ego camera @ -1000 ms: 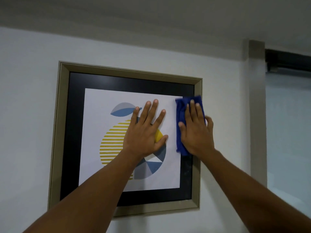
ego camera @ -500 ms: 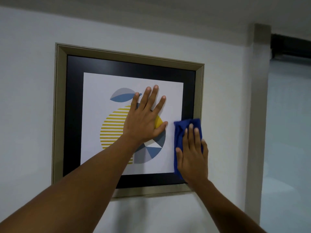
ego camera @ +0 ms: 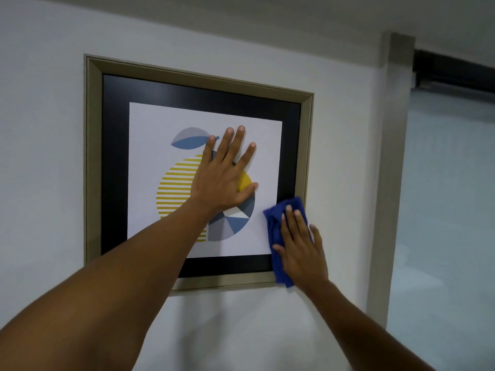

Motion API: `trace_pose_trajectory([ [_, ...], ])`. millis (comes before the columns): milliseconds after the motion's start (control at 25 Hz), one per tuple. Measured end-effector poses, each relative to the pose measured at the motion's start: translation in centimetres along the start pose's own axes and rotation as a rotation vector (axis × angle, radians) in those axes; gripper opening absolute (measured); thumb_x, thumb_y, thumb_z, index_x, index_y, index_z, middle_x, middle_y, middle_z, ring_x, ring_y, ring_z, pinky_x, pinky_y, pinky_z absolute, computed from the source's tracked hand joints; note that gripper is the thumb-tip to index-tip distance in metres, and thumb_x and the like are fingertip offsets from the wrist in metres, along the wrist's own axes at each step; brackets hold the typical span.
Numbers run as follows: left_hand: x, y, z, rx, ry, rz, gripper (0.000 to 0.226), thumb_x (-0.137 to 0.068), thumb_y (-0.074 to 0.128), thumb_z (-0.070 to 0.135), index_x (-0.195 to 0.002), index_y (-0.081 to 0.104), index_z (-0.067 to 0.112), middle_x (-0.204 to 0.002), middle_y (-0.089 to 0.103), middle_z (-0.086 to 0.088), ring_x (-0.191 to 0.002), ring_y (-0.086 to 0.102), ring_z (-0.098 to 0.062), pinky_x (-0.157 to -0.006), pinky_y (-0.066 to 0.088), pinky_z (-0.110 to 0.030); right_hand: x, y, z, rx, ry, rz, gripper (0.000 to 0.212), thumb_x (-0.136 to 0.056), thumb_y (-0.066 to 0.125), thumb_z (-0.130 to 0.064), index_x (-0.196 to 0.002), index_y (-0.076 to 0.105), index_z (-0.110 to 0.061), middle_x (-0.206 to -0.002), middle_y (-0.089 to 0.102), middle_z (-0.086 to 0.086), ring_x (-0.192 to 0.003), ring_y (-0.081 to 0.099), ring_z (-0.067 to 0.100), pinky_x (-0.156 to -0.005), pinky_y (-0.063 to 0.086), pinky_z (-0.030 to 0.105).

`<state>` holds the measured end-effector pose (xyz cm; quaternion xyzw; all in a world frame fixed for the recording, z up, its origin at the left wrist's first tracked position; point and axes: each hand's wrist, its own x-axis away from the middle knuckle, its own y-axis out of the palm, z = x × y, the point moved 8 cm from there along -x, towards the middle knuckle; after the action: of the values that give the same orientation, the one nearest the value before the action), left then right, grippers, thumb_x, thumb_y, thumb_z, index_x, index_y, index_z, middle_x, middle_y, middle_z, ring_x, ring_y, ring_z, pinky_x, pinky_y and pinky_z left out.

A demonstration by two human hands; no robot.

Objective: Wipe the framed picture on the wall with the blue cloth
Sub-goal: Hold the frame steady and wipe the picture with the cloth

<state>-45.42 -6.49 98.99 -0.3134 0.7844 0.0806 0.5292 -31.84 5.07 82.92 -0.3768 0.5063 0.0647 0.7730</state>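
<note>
Two bare forearms reach up from the bottom edge, L from lower left, R from lower right.

R hand [ego camera: 300, 245]: flat, fingers [ego camera: 290, 220] straight and close together, thumb out to the side, palm pressing the blue cloth [ego camera: 276, 236] against the picture. Not a pinch or a fist; the cloth is trapped under the open palm. Cloth is bunched, pokes out above the fingertips and along the hand's left side, w/ a tail hanging below the heel of the hand over the frame's bottom rail. It sits at the lower right corner of the framed picture [ego camera: 198, 84], covering part of the black mat and the white print edge there.

L hand [ego camera: 222, 180]: open, fingers spread wide, palm flat on the glass near the middle of the print, holding nothing. It covers the upper right part of the round yellow/blue/grey design [ego camera: 176, 188]; index tip touches the blue leaf shape [ego camera: 190, 139] at top.

Frame: beige-gold moulding, black mat, white print inside, hanging on a pale wall [ego camera: 48, 129], seen slightly from below.

Further right: a beige vertical post [ego camera: 388, 183] well apart from the frame, then a pale panel [ego camera: 450, 210] w/ a dark rail [ego camera: 455, 70] across its top. Ceiling above.
</note>
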Motion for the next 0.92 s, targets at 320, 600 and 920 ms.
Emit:
trace_pose_trajectory([
  [320,0.0,0.0,-0.1,0.019,0.002,0.016,0.088,-0.092,0.025,0.072,-0.161,0.010,0.020,-0.169,0.003,-0.017,-0.156,0.000,-0.038,-0.124,0.005,-0.059,-15.3,-9.6,4.0,-0.010,0.125,0.176,0.063,-0.101,0.029,-0.042,-0.154,0.008,-0.016,-0.164,0.006,0.006,-0.150,0.002,0.023,-0.114,0.015,0.052],
  [600,0.0,0.1,0.0,0.011,0.000,0.012,0.088,-0.092,0.021,0.074,-0.161,0.008,0.021,-0.169,0.003,-0.017,-0.155,0.001,-0.039,-0.124,0.007,-0.060,-11.3,-7.1,2.7,-0.116,-0.001,0.102,0.079,-0.090,0.044,-0.041,-0.154,0.007,-0.014,-0.164,-0.002,0.008,-0.150,-0.006,0.027,-0.113,0.017,0.057],
  [920,-0.1,0.2,0.0,0.019,-0.004,-0.003,0.089,-0.091,0.018,0.075,-0.161,0.007,0.021,-0.169,0.002,-0.016,-0.155,0.001,-0.040,-0.124,0.007,-0.060,1.5,0.2,-0.7,-0.014,-0.098,-0.116,0.083,-0.088,0.060,-0.042,-0.151,0.019,-0.006,-0.162,0.008,0.016,-0.148,0.009,0.036,-0.104,0.033,0.059],
])
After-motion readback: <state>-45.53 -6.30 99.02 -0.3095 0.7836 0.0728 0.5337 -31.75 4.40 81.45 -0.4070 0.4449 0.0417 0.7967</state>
